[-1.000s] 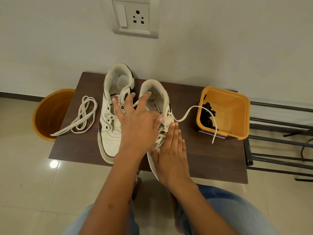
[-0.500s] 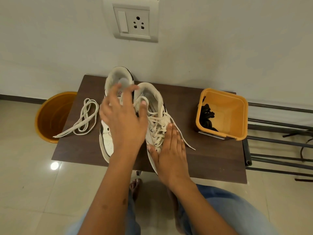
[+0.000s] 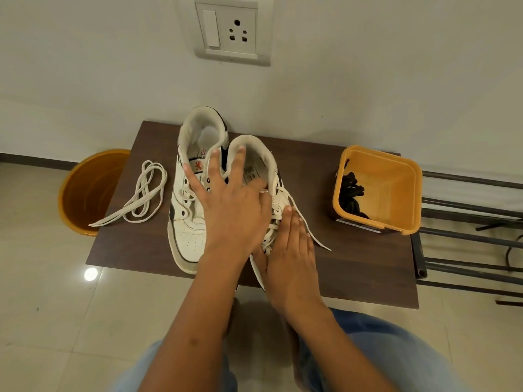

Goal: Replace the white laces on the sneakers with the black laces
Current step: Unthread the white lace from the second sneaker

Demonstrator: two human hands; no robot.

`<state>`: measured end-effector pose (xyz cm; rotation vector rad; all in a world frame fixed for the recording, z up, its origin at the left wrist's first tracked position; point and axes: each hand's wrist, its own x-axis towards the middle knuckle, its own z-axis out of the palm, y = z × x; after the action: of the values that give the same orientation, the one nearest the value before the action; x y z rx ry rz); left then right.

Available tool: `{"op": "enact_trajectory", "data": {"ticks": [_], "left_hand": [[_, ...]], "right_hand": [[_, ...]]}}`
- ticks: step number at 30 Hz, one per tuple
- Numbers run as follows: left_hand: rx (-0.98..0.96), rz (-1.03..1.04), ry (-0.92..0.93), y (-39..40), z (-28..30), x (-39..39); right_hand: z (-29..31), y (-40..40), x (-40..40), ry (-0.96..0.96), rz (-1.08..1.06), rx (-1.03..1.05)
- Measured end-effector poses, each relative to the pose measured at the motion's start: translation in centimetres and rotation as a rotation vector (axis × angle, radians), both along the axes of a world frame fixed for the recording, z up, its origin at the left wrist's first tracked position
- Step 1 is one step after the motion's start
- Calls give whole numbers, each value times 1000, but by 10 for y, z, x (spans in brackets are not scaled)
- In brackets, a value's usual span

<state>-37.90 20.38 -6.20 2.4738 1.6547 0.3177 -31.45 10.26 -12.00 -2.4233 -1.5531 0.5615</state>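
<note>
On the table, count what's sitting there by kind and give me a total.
Sneakers: 2, left one, right one
Loose white lace: 1
Orange tub with black laces inside: 1
Total: 4

Probably a home: tiled floor (image 3: 42, 321), wall socket (image 3: 230, 31), small wooden table (image 3: 353, 267).

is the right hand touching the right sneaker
Touching. The head view shows the right hand lying flat with straight fingers on the laced front of the right sneaker, with no gap between them.
</note>
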Motion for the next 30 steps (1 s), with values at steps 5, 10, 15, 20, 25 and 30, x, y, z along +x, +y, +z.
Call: {"op": "enact_trajectory", "data": {"ticks": [5, 10, 15, 20, 25, 30], "left_hand": [[-152, 52, -57, 3, -2, 3], [-221, 117, -255, 8, -2, -2], [-223, 248, -694, 10, 9, -4], [-316, 764, -1376, 23, 26, -29], [117, 530, -955, 18, 23, -25], [37, 29, -249, 6, 3, -6]], "right_hand": [[1, 1, 1, -1, 12, 10], [-2, 1, -2, -48, -36, 63], [-2, 1, 0, -57, -33, 80], [-1, 1, -1, -99, -47, 60], [1, 2, -2, -118, -59, 52], [2, 4, -4, -119, -73, 67]]}}
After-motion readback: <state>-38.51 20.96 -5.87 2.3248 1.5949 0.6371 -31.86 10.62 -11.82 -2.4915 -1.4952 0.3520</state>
